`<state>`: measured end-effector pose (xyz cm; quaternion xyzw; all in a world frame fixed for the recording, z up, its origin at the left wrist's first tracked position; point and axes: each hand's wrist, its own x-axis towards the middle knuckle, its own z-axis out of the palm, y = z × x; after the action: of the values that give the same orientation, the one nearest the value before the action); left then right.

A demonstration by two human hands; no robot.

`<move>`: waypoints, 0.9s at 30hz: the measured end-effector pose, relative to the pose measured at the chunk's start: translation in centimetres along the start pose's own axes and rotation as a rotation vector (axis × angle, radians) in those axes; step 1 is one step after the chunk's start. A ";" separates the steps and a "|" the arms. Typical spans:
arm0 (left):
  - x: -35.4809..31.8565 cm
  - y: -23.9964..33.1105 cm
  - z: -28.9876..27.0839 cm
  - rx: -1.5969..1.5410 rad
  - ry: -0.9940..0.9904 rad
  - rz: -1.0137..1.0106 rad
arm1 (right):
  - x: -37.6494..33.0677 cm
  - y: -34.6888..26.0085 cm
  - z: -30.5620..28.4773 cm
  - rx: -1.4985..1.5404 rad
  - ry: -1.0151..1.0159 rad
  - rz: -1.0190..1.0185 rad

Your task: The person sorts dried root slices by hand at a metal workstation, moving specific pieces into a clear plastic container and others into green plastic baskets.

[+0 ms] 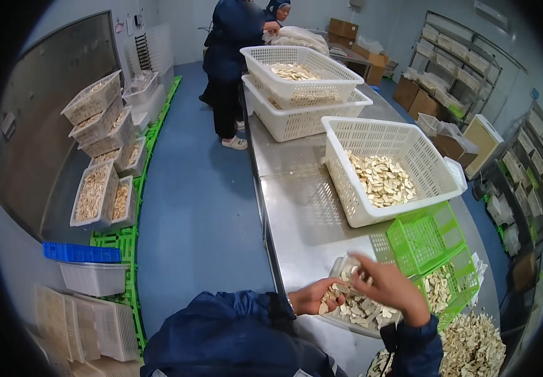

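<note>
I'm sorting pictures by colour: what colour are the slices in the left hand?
The slices are pale cream; the head view shows them best.

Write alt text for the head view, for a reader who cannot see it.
A person's left hand holds pale dried-looking slices beside the right hand, over a translucent plastic tray of slices on a steel table. Farther along stand two green plastic baskets and large white perforated baskets; two people in dark blue are beyond.
</note>
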<state>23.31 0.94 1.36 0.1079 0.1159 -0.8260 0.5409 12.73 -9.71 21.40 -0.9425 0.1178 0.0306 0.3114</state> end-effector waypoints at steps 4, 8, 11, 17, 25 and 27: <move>1.1 -0.9 -0.5 0.010 0.064 -0.052 | -9.7 2.2 4.6 0.303 -0.039 0.277; 1.2 -1.5 -0.7 0.017 0.084 -0.048 | -17.7 4.6 11.8 0.409 0.075 0.504; 1.2 -2.2 -0.2 0.045 0.106 -0.054 | -21.3 2.4 15.3 0.627 0.220 0.593; 2.4 -5.1 0.5 0.067 0.134 -0.111 | -23.0 -0.5 18.8 0.853 0.479 0.661; 3.3 -9.0 2.0 0.167 0.145 -0.200 | -24.6 1.3 23.0 0.478 0.529 0.646; 3.5 -9.4 1.8 0.149 0.170 -0.228 | -24.6 1.2 23.2 0.329 0.558 0.609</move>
<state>13.23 0.95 2.65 0.2031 0.1112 -0.8764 0.4222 -11.04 8.11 5.30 -0.7749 0.4726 -0.1538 0.3904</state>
